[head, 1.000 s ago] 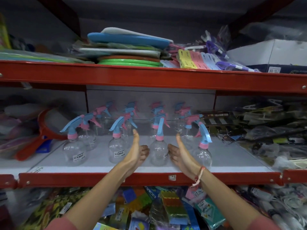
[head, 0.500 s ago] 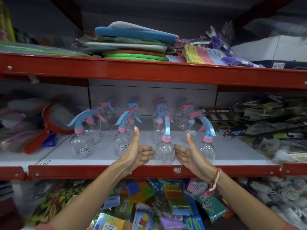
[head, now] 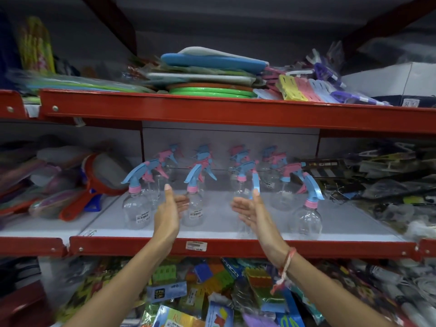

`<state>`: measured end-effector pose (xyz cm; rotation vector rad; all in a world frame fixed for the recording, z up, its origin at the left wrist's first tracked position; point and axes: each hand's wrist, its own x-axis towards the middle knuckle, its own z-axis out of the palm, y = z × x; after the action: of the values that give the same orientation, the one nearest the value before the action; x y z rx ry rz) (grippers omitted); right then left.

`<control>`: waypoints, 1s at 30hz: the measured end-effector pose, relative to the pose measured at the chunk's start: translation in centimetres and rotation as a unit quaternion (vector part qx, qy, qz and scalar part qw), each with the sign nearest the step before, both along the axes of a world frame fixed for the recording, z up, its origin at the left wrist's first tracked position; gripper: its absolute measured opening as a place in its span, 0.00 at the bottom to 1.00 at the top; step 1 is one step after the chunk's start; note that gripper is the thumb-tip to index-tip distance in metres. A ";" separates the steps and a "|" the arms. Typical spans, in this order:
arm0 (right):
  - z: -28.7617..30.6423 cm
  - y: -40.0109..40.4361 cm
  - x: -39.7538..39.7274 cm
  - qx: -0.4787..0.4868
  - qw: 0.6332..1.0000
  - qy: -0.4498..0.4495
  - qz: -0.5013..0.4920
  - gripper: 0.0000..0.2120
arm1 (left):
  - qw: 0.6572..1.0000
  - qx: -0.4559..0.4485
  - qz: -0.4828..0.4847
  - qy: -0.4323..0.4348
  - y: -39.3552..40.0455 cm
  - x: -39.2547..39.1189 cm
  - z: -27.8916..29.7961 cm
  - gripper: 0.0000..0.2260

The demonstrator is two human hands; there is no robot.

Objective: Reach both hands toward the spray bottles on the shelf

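The left hand [head: 168,212] and the right hand [head: 251,212] were raised, palms facing, over the front of the white shelf [head: 219,228], fingers released and grasping nothing. Between and beside them stood clear spray bottles, all looking empty: one [head: 194,208] just right of the left hand, one [head: 136,210] to its left, another [head: 308,218] right of the right hand. A blue trigger [head: 256,185] rose just above the right thumb; its bottle was too blurred to make out.
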<state>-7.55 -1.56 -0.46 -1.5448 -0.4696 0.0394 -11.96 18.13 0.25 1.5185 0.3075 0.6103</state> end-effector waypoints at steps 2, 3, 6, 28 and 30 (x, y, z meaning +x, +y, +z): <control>0.2 2.4 0.6 -0.018 0.998 0.044 0.051 0.41 | 1.000 -0.008 -0.003 0.028 1.7 0.4 -0.1 0.35; 0.2 3.5 0.9 -0.027 0.995 0.064 0.068 0.42 | 0.999 -0.012 -0.013 0.046 2.4 0.7 -0.1 0.40; 0.1 6.4 1.8 -0.040 0.990 0.109 0.081 0.42 | 0.995 -0.020 -0.044 0.087 3.6 1.7 0.0 0.48; -1.0 7.1 -0.7 -0.040 0.983 0.139 0.111 0.53 | 0.968 -0.010 -0.210 0.134 5.0 -2.9 -0.2 0.59; -0.8 7.0 -1.1 -0.047 0.983 0.134 0.113 0.51 | 0.968 -0.004 -0.210 0.138 5.0 -3.2 -0.3 0.57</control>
<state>-8.70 5.43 -1.27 -1.5436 -0.4297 0.4454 -15.18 23.09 -0.02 1.6004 0.1880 0.0614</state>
